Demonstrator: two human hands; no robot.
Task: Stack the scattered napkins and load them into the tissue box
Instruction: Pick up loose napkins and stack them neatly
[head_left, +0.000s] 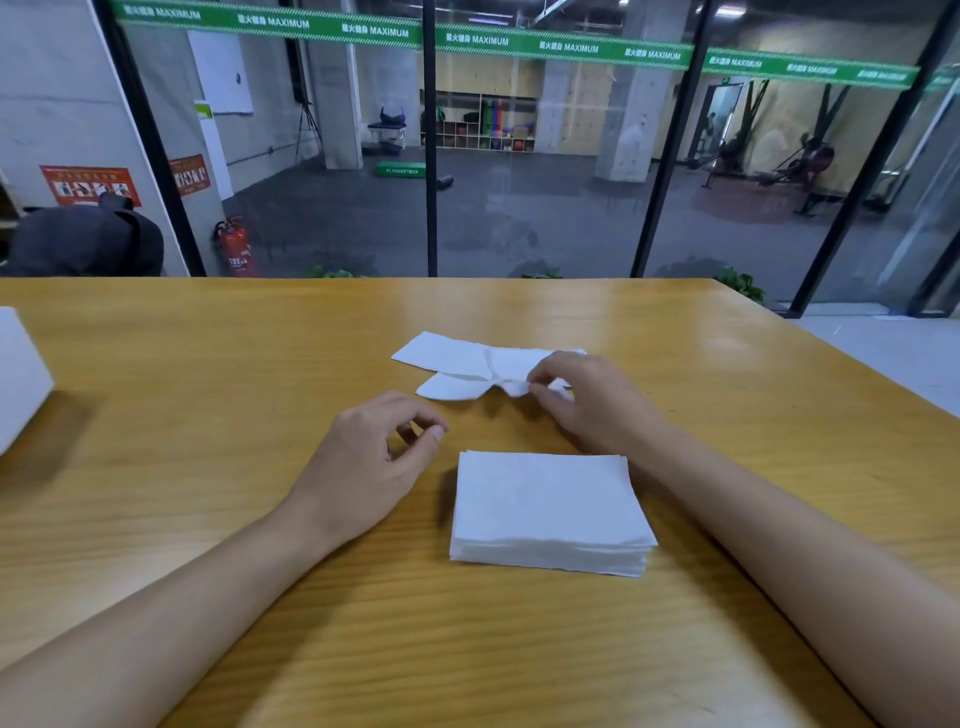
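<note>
Tissue box, as I judge the white block cut off by the left edge to be, sits on the wooden table, well apart from everything else. I cannot see its opening.

Moving right, the left hand hovers low over bare wood just left of centre. Its fingers are loosely curled, thumb tip close to the index tip, and it holds nothing.

Right of it, near me and between the two forearms, is the napkin stack: white squares, many sheets deep, edges fairly well squared.

Farther off, beyond the stack, lie the loose napkins, a few white sheets overlapping at odd angles. How many, I cannot tell.

At their right end the right hand reaches in. Thumb and forefinger pinch the near edge of one sheet, and the other fingers curl over it.

I judge the stacking step nearly done, with these last sheets left to collect and the loading not yet begun. The next move calls for lifting the pinched sheet clear without dragging its neighbours, then laying it square on the stack. Thin tissue folds easily, so the free left hand could help to flatten it. After that the whole stack must travel far left to the box.
</note>
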